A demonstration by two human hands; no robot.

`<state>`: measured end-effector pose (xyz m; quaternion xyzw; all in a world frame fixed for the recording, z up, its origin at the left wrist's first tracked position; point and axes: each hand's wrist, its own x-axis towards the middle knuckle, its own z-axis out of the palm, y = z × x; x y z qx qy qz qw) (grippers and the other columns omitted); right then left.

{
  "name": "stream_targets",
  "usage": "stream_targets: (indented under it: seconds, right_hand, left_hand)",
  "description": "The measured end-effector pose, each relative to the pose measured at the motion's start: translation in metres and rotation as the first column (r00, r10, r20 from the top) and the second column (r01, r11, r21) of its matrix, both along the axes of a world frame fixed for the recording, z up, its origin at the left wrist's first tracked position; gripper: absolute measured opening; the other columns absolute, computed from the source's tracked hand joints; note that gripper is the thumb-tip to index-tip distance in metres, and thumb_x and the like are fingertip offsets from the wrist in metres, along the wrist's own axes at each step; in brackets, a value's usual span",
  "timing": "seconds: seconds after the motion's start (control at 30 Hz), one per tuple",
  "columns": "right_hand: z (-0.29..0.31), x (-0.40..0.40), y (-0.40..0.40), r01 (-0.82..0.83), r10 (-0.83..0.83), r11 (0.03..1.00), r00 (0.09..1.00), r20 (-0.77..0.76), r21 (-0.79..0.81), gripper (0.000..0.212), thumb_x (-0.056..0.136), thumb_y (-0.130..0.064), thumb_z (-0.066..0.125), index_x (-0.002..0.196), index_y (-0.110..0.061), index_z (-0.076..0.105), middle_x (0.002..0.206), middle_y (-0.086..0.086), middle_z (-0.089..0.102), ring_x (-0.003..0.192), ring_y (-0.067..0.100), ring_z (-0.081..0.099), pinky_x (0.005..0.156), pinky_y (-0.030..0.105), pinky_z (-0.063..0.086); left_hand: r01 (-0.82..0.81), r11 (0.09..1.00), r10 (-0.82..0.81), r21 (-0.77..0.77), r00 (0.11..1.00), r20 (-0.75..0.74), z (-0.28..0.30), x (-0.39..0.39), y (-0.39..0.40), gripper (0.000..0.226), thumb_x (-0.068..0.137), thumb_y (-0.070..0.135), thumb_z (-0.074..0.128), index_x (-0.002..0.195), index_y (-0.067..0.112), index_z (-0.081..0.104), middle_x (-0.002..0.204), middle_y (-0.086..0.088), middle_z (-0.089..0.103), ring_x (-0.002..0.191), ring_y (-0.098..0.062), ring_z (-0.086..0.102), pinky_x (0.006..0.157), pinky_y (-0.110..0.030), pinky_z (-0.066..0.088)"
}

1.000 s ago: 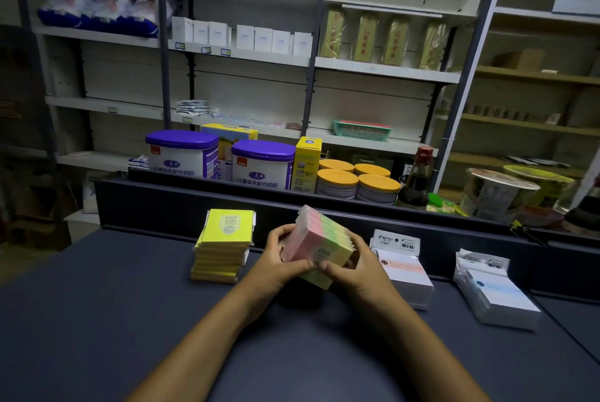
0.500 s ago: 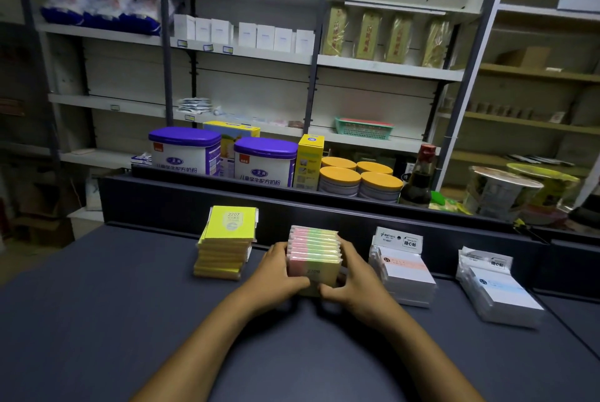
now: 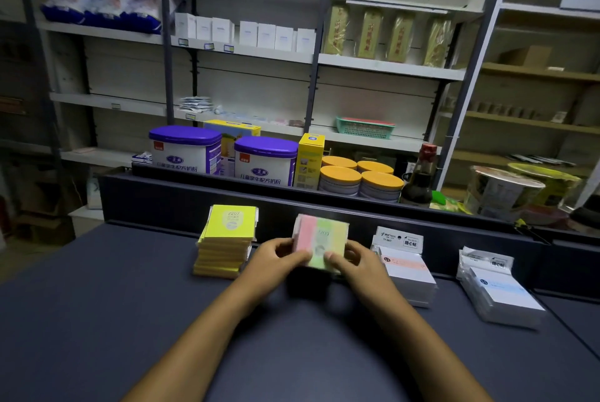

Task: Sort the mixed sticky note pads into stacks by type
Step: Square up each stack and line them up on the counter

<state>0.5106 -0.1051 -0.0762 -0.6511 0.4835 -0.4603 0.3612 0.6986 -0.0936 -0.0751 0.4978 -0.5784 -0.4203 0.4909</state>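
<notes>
Matte dark counter (image 3: 97, 320): both hands, left hand (image 3: 276, 260) and right hand (image 3: 358, 260), grip striped square pads (image 3: 321, 239) (blurred).

Place: small shop
Evidence: shelves (image 3: 389, 65) with price tags, milk powder tubs (image 3: 264, 161), a dark counter (image 3: 97, 320)

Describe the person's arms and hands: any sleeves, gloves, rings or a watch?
Both forearms are bare, with no sleeves in view. The left hand and right hand wear no gloves, and no watch, bracelet or ring shows. The picture is dim and slightly blurred.
</notes>
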Motion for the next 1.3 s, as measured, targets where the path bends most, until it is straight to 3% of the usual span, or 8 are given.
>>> stream_targets:
  seconds: [0.17, 0.43, 0.6, 0.83, 0.93, 1.07, 1.2, 1.3]
  right_hand:
    - [0.001, 0.002, -0.001, 0.156, -0.152, 0.982, 0.987, -0.052, 0.103, 0.035, 0.088, -0.048, 0.067, 0.1, -0.017, 0.073, 0.092, -0.003, 0.076, 0.088, 0.016, 0.072, 0.082, 0.034, 0.059]
    - [-0.003, 0.005, -0.003, 0.219, -0.208, 0.969, 0.973, -0.097, 0.115, 0.042, 0.086, -0.065, 0.058, 0.083, -0.024, 0.07, 0.047, -0.01, 0.063, 0.044, -0.001, 0.059, 0.044, 0.009, 0.042]
    - [-0.003, 0.01, -0.004, 0.261, -0.242, 0.954, 0.961, -0.131, 0.145, 0.052, 0.087, -0.068, 0.052, 0.073, -0.02, 0.066, 0.052, -0.006, 0.063, 0.049, 0.005, 0.061, 0.062, 0.027, 0.051]
    - [0.0, 0.016, -0.003, 0.298, -0.27, 0.946, 0.942, -0.199, 0.129, 0.066, 0.085, -0.076, 0.044, 0.062, -0.017, 0.064, 0.062, 0.0, 0.068, 0.076, 0.022, 0.069, 0.069, 0.029, 0.048]
    - [-0.001, 0.014, -0.002, 0.215, -0.195, 0.966, 0.971, -0.14, 0.145, 0.071, 0.081, -0.079, 0.045, 0.074, -0.013, 0.07, 0.069, 0.0, 0.069, 0.081, 0.024, 0.069, 0.082, 0.041, 0.055]
    - [0.001, 0.011, 0.006, 0.151, -0.134, 0.984, 0.976, -0.172, 0.09, 0.093, 0.065, -0.086, 0.053, 0.124, -0.015, 0.061, 0.114, 0.003, 0.069, 0.105, 0.018, 0.065, 0.097, 0.045, 0.052]
    - [0.006, 0.005, 0.009, 0.152, -0.165, 0.985, 0.965, -0.203, -0.075, 0.07, 0.083, -0.047, 0.073, 0.143, -0.022, 0.047, 0.129, 0.001, 0.06, 0.104, 0.012, 0.064, 0.097, 0.043, 0.052]
    - [0.007, 0.004, 0.01, 0.105, -0.137, 0.982, 0.968, -0.21, -0.156, 0.061, 0.086, -0.032, 0.075, 0.141, -0.026, 0.049, 0.132, -0.002, 0.059, 0.112, 0.011, 0.062, 0.1, 0.041, 0.05]
  left_hand:
    - [-0.133, 0.991, 0.129, 0.03, 0.986, 0.105, -0.003, -0.004, -0.002, 0.064, 0.062, 0.077, 0.065, 0.081, 0.018, 0.076, 0.07, 0.009, 0.07, 0.07, -0.008, 0.063, 0.08, -0.031, 0.051]
    - [-0.291, 0.957, 0.285, -0.014, 0.924, 0.253, -0.006, -0.007, -0.004, 0.065, 0.071, 0.082, 0.053, 0.081, 0.02, 0.071, 0.08, 0.003, 0.071, 0.082, -0.016, 0.067, 0.077, -0.031, 0.05]
    - [-0.298, 0.955, 0.284, 0.001, 0.91, 0.302, -0.005, -0.007, -0.003, 0.066, 0.074, 0.084, 0.046, 0.069, 0.02, 0.063, 0.076, 0.002, 0.069, 0.083, -0.018, 0.066, 0.069, -0.03, 0.043]
    - [-0.223, 0.975, 0.208, 0.019, 0.934, 0.291, -0.005, -0.004, -0.003, 0.074, 0.069, 0.087, 0.047, 0.071, 0.015, 0.068, 0.088, -0.008, 0.075, 0.093, -0.026, 0.069, 0.092, -0.039, 0.053]
    - [-0.135, 0.99, 0.119, 0.044, 0.959, 0.258, -0.003, -0.001, -0.001, 0.089, 0.056, 0.095, 0.046, 0.087, 0.018, 0.077, 0.089, -0.006, 0.075, 0.097, -0.024, 0.069, 0.093, -0.039, 0.054]
    - [-0.094, 0.996, 0.091, 0.0, 0.961, 0.261, -0.005, 0.003, -0.004, 0.063, 0.069, 0.07, 0.069, 0.102, 0.017, 0.075, 0.096, 0.001, 0.075, 0.096, -0.019, 0.07, 0.092, -0.04, 0.055]
    - [-0.193, 0.951, 0.267, -0.243, 0.908, 0.323, -0.004, 0.001, 0.0, 0.042, 0.075, 0.036, 0.082, 0.11, 0.015, 0.069, 0.102, 0.006, 0.073, 0.082, 0.005, 0.063, 0.076, -0.003, 0.046]
    - [-0.176, 0.928, 0.272, -0.328, 0.923, 0.273, -0.001, -0.001, 0.0, 0.048, 0.078, 0.026, 0.081, 0.123, 0.018, 0.067, 0.114, 0.004, 0.072, 0.096, -0.001, 0.067, 0.096, -0.024, 0.05]
